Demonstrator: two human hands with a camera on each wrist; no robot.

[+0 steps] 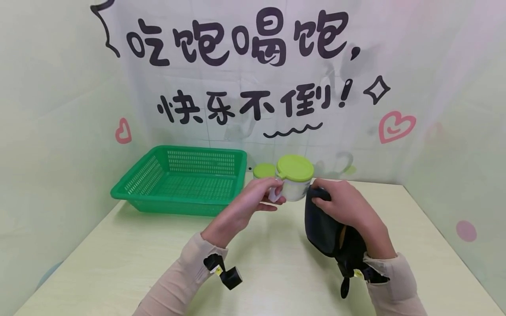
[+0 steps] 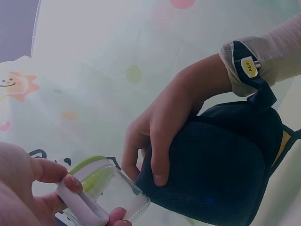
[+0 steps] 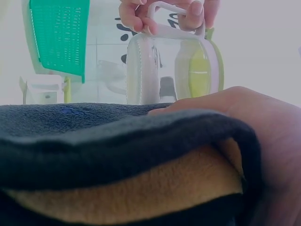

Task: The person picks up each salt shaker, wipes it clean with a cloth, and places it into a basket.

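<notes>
Cup (image 1: 294,182), clear, green lid, held above the desk (image 1: 118,263) toward its far edge. Left hand (image 1: 253,199) pinches the white handle; right hand (image 1: 348,206) grips a dark cloth (image 1: 322,224) pressed to the cup's side. Risk: hard rubbing may twist the cup from that thin pinch, dropping it.

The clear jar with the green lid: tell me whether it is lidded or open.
Lidded: the green lid sits flat on the jar.

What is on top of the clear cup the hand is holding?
A round green lid sits on the clear cup, which the left hand holds by its white handle. The lid hides what is inside from above.
</notes>
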